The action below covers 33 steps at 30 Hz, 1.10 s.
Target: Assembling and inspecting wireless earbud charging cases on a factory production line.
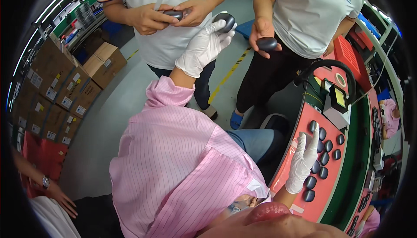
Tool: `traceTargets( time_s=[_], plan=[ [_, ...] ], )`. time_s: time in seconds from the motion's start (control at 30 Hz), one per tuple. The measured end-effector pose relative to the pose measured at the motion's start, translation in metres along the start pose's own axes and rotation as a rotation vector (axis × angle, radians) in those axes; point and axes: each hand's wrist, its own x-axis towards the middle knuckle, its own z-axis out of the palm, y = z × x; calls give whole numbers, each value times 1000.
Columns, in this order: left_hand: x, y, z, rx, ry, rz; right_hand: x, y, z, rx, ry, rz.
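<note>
Raised in front of me, my left hand (202, 49) wears a white glove and grips a smooth, dark oval object (224, 23) with its fingers curled round the sides. Over the red bench mat (323, 199) on my right, my white-gloved right hand (302, 159) is open, its thumb and fingers stretched out and nothing seen in it. Close beside those fingers, several similar dark oval objects (324, 158) lie in loose rows on the mat. A person opposite holds another dark oval object (173, 15) in both hands. A second person has one more (266, 43) on an open hand.
A boxed device with a lit yellow display (339, 96) stands at the bench's far end, beside a black flexible arm (347, 66) and a tape roll (340, 79). A green conveyor (354, 173) runs along the bench. Cardboard boxes (65, 86) are stacked at left; another person's hand (61, 199) is near.
</note>
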Motion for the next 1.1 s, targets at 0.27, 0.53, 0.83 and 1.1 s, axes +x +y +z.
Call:
traceTargets(
  time_s=[0.27, 0.53, 0.83, 1.1],
  plan=[
    [1, -22, 13, 684, 146, 526, -3, 4, 5, -77, -5, -93],
    [11, -33, -1, 940, 221, 762, -4, -4, 8, -57, -23, -89],
    [34, -52, -3, 742, 137, 748, -5, 3, -1, -107, 41, -87],
    [34, -43, 0, 602, 189, 646, -2, 3, -2, -100, 46, -113]
  ],
)
